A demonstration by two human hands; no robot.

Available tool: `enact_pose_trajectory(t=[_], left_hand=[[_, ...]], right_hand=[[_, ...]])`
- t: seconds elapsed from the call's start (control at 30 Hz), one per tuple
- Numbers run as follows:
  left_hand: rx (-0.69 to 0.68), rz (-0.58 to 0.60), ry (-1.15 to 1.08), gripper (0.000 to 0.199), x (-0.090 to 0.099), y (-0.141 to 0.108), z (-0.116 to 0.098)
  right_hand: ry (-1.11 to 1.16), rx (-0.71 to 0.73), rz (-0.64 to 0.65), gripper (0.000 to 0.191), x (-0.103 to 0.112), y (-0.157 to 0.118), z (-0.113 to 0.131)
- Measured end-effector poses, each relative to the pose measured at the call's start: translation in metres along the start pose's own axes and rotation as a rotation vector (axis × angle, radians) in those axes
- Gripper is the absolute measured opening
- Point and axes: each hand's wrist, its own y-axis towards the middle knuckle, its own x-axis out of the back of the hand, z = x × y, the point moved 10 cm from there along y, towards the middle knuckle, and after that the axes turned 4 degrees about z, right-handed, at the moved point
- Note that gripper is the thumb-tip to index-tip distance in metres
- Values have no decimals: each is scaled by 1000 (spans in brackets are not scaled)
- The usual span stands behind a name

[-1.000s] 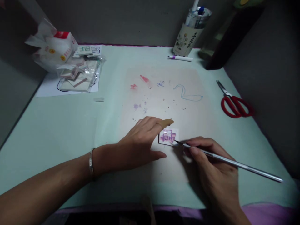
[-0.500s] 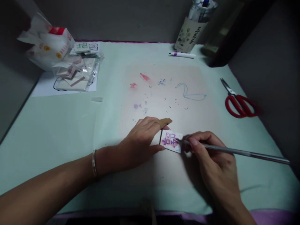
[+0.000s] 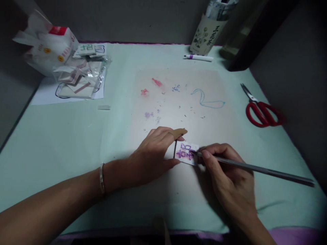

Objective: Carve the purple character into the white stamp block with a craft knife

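Grey walls (image 3: 127, 23) span the frame's top; below, we see a pale green tabletop (image 3: 68, 136), a marked mat (image 3: 217, 122) at centre. Our right hand (image 3: 227, 170) grips a slim metal tool (image 3: 270, 170), tip seemingly touching the small block (image 3: 186, 153) our left hand (image 3: 153, 149) pinches, lower centre.

I'm seeing scissors (image 3: 260, 105) lying right of the block (image 3: 183, 153). Behind it, a marker (image 3: 199, 58) is lying before a jar (image 3: 208, 33).
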Motion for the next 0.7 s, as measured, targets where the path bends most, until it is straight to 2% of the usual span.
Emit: enact_pose_trajectory(t=[0.13, 0.7], left_hand=[[-17, 0, 2, 75, -2, 0, -3], [-37, -45, 13, 69, -1, -1, -5]], right_hand=[[-34, 30, -2, 18, -3, -2, 3], [-44, 101, 102, 18, -12, -4, 6]])
